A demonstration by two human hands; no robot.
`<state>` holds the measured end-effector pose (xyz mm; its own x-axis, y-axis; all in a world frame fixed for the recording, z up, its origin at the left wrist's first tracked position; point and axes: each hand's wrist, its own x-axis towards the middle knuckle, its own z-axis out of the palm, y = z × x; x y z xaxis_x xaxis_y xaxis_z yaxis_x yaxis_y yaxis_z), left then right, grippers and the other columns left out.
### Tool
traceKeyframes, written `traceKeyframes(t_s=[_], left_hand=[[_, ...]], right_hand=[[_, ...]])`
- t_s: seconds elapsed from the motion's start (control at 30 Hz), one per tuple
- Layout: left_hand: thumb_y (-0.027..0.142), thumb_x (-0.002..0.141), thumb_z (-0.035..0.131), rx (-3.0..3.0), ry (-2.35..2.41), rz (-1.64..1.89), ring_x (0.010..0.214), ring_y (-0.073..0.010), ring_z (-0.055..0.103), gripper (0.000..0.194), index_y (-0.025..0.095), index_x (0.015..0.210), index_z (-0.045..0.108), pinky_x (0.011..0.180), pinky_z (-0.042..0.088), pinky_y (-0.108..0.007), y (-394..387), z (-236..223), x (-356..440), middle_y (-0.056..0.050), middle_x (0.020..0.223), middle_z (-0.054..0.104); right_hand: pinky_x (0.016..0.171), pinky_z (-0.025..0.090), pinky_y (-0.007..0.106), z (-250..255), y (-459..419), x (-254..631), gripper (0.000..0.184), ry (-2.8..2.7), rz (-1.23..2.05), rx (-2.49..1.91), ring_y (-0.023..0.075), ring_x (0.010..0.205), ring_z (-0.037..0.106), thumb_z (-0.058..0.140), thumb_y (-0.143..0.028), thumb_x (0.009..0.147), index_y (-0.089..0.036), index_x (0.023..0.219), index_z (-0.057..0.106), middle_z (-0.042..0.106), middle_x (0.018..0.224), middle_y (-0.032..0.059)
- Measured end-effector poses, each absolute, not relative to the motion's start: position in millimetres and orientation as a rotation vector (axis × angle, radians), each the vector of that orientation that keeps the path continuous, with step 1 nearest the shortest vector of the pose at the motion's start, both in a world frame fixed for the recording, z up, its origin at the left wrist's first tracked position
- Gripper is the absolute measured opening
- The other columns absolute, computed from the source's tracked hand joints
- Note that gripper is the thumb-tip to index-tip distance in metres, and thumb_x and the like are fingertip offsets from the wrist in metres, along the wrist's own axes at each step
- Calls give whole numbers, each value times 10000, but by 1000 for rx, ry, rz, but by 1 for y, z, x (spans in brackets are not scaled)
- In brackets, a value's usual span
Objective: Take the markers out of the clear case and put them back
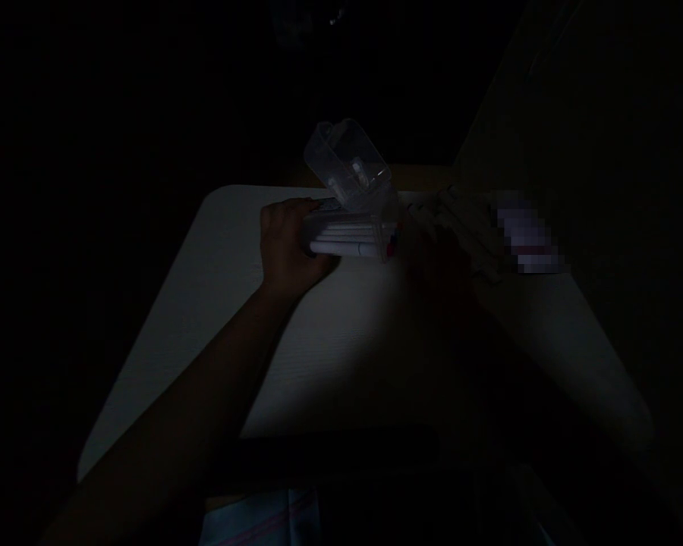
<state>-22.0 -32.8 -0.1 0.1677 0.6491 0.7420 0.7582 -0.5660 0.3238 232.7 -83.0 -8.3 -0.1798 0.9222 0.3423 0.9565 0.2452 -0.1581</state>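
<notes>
My left hand (287, 243) is wrapped round the closed end of a clear plastic marker box (382, 227), which lies on its side on the white table (216, 303). Several white markers (341, 248) are inside it, their red and dark ends toward the right. The clear lid (350, 159) is swung up and back. In deep shadow to the right of the box is my right hand (441, 258), close to several loose markers (467, 216). Its fingers are too dark to make out.
A blurred-out white and purple item (528, 235) lies at the right rear of the table. Cloth with pink stripes (262, 519) shows below the front edge. The room around is nearly black, and a shadow covers the table's right half.
</notes>
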Motion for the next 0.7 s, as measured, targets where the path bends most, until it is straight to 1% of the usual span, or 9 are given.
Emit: traceKeyframes(t_s=[0.13,0.27,0.37,0.47,0.57,0.7], left_hand=[[418,584,725,-2294,-1394,-1361,1115,-326,527,643,274,1162,482,975,381,-521,-31,-1,-23,-85,1174,595],[425,552,744,-2277,-1432,-1330,1108,-333,530,671,269,1153,490,975,379,-528,-31,-1,-23,-88,1185,599],[421,586,722,-2310,-1414,-1361,1132,-333,516,639,261,1158,485,983,368,-529,-32,-1,-22,-92,1181,592],[407,611,698,-2333,-1392,-1389,1142,-332,507,618,258,1171,482,984,361,-531,-32,0,-22,-96,1173,584],[405,592,705,-2324,-1406,-1362,1121,-331,516,637,256,1171,484,978,364,-529,-31,0,-22,-95,1170,585],[415,585,707,-2303,-1380,-1359,1106,-326,525,630,258,1154,484,970,372,-512,-31,-1,-22,-89,1173,591]], right_hand=[[1050,201,698,-18,-83,233,614,-2139,-84,-1822,431,1396,227,406,-322,869,-91,1431,327,286,1507,248],[1054,195,698,-16,-83,231,562,-2145,-29,-1780,422,1396,231,386,-309,875,-88,1392,383,314,1496,244],[1074,191,684,-12,-82,232,540,-2156,18,-1747,415,1394,241,386,-306,875,-89,1368,420,327,1491,235],[1093,195,669,-11,-82,233,535,-2192,41,-1689,400,1391,260,414,-312,866,-104,1358,441,350,1485,212],[1113,209,640,-11,-83,232,527,-2201,29,-1639,374,1394,273,428,-307,867,-128,1362,447,361,1488,180],[1118,275,580,-14,-79,231,469,-2210,38,-1614,337,1384,314,415,-267,895,-168,1348,484,380,1482,147]])
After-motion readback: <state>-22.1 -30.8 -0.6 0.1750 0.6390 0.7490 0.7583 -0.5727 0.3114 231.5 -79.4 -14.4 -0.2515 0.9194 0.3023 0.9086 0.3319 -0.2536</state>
